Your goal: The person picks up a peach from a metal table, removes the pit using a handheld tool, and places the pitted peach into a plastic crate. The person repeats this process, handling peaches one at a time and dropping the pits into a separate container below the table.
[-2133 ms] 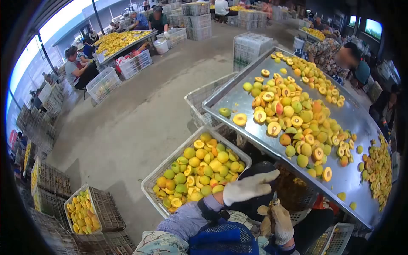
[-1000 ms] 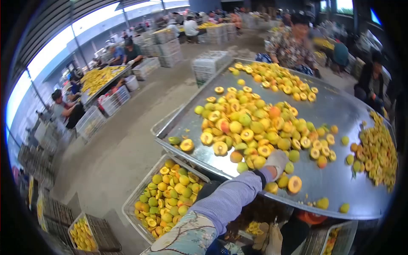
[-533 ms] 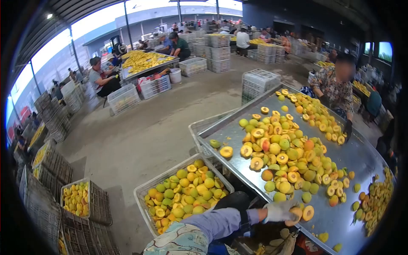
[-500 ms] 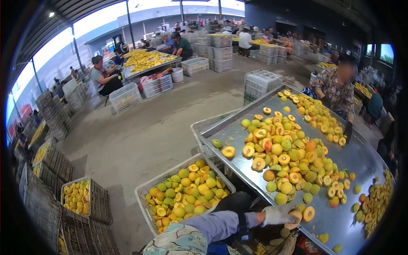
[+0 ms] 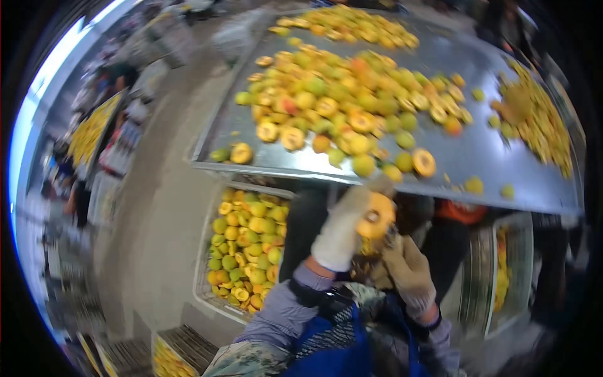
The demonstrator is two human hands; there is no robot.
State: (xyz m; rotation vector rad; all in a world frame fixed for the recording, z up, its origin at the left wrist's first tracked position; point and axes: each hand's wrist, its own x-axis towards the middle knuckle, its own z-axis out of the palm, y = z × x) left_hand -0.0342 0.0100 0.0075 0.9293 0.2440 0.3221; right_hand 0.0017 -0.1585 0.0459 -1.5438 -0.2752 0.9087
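My left hand [image 5: 342,229], in a whitish glove, is closed around a halved yellow peach [image 5: 377,215], its cut face and brown centre turned toward me. Just below and to the right, my right hand [image 5: 407,270] wears a tan glove, fingers curled up against the peach. Something small and dark shows at its fingertips, too blurred to name. Both hands are in front of my lap, by the near edge of a metal table [image 5: 301,164]. On the table lies a heap of whole and halved peaches [image 5: 361,119].
A crate [image 5: 200,276] of peaches stands on the floor to my left, and another crate [image 5: 490,283] to my right. Flat yellow pieces [image 5: 543,119] are piled at the table's right. Farther left, people sit around another table [image 5: 94,129] heaped with yellow fruit.
My view has swung down and to the right. My left hand has brought the peach half from the table's edge to in front of my lap, where my right hand now meets it.
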